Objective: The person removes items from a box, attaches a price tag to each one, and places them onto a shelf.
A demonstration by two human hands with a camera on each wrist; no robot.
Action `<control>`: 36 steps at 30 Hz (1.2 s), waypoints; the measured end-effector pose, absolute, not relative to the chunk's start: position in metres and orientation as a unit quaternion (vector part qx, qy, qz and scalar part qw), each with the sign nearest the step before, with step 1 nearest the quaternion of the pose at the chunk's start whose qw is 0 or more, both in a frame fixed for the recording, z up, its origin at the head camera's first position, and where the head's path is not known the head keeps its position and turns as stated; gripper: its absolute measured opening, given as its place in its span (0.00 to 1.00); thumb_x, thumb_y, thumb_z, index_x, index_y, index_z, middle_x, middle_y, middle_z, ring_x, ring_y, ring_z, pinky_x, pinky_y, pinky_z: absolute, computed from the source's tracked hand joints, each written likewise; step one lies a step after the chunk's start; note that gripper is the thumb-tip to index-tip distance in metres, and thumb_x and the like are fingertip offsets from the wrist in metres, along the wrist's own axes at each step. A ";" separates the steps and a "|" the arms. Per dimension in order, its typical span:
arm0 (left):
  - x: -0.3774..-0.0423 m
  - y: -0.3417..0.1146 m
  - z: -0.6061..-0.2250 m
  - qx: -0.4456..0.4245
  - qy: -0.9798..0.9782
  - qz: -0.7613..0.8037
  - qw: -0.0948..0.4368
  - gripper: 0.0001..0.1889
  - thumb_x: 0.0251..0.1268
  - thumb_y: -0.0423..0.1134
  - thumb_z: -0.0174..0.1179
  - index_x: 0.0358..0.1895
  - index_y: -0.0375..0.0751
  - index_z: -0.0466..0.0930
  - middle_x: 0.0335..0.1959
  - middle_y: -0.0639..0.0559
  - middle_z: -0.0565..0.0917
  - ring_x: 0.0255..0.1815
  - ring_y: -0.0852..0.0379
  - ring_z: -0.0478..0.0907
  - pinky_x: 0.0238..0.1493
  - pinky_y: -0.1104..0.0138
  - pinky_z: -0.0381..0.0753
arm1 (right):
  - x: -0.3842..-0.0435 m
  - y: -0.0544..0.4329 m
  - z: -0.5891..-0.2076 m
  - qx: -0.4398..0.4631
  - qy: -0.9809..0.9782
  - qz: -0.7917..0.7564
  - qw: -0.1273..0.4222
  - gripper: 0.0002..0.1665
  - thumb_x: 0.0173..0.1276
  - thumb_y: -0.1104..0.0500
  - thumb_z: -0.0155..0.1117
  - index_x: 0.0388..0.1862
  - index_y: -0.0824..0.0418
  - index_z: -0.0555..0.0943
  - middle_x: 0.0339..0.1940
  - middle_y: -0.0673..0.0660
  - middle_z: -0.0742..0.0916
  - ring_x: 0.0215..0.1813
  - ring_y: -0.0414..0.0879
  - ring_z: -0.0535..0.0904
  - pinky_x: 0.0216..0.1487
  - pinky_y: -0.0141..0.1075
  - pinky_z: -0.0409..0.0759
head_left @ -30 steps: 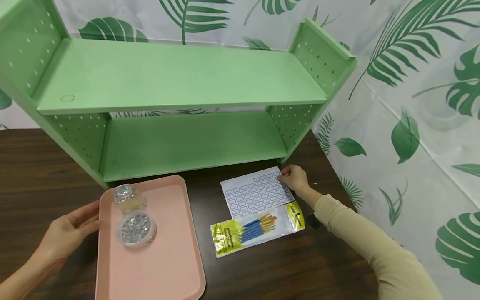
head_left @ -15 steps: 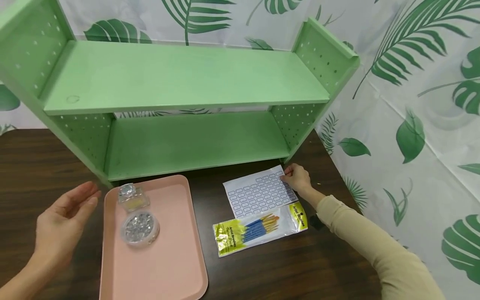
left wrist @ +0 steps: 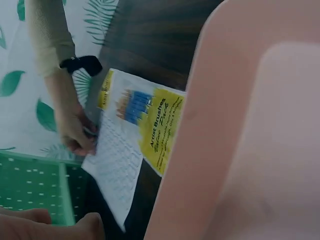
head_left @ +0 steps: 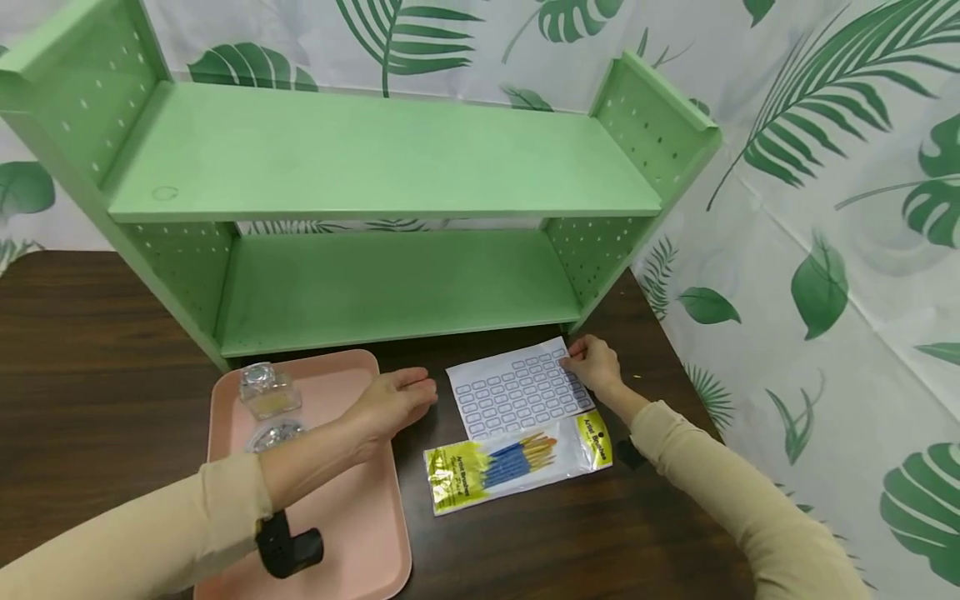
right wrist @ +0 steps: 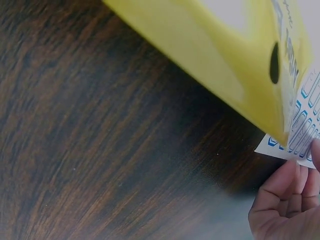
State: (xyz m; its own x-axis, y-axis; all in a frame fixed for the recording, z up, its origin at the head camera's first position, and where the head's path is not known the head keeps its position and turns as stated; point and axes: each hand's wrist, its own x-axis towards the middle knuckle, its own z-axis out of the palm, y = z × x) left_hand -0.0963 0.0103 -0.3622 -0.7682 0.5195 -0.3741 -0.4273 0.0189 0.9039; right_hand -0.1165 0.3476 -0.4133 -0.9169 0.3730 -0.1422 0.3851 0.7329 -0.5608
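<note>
A white sheet of labels [head_left: 517,383] printed with blue rounded boxes lies on the dark wooden table. My right hand [head_left: 592,367] pinches its right edge between thumb and fingers; the right wrist view shows that hand [right wrist: 290,205] at the sheet's corner. Overlapping the sheet's near edge is a clear and yellow packet of artist brushes [head_left: 517,458]. My left hand [head_left: 393,402] is held over the right rim of the pink tray [head_left: 367,542], fingers loosely extended and holding nothing, just left of the sheet. Its fingers [left wrist: 45,225] show at the left wrist view's bottom corner.
On the tray stand a glass bottle [head_left: 268,393] with yellowish liquid and a round clear container [head_left: 276,434] of silvery pieces, partly hidden by my left forearm. A green two-tier shelf [head_left: 405,283] stands behind. A leaf-patterned wall covering [head_left: 787,375] borders the right side.
My left hand has let go of the tray's left rim and swung right across the tray toward the sheet of labels. The right hand stays pinching the sheet's edge.
</note>
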 end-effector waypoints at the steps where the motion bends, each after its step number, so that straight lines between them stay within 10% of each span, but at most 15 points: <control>1: -0.099 0.017 -0.365 0.029 0.630 0.698 0.340 0.29 0.70 0.28 0.45 0.70 0.21 0.47 0.69 0.27 0.57 0.69 0.37 0.59 0.68 0.55 0.61 | -0.117 0.348 -0.414 0.202 0.931 -0.304 0.010 0.11 0.60 0.63 0.66 0.37 0.67 0.75 0.28 0.59 0.81 0.29 0.46 0.75 0.28 0.33 0.70; 26: -0.121 0.067 -0.401 -0.027 0.668 0.676 0.310 0.25 0.70 0.29 0.45 0.67 0.19 0.54 0.63 0.26 0.64 0.65 0.36 0.65 0.63 0.53 0.67 | -0.117 0.352 -0.417 0.199 0.916 -0.350 0.007 0.08 0.64 0.65 0.62 0.40 0.68 0.75 0.31 0.59 0.78 0.32 0.47 0.72 0.31 0.33 0.70; 36: -0.119 0.073 -0.400 -0.050 0.687 0.684 0.241 0.13 0.68 0.27 0.50 0.52 0.24 0.70 0.42 0.38 0.77 0.43 0.48 0.77 0.50 0.57 0.78 | -0.113 0.359 -0.406 0.181 0.888 -0.423 -0.013 0.10 0.66 0.65 0.60 0.42 0.70 0.75 0.33 0.58 0.78 0.35 0.46 0.73 0.35 0.33 0.76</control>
State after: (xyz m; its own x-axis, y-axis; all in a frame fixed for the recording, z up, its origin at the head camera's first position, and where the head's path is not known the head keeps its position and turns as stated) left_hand -0.1188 0.0727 -0.4001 -0.8786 0.2606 -0.4003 -0.3990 0.0605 0.9150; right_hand -0.1126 0.3587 -0.4055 -0.9342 0.3322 -0.1299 0.3099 0.5759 -0.7565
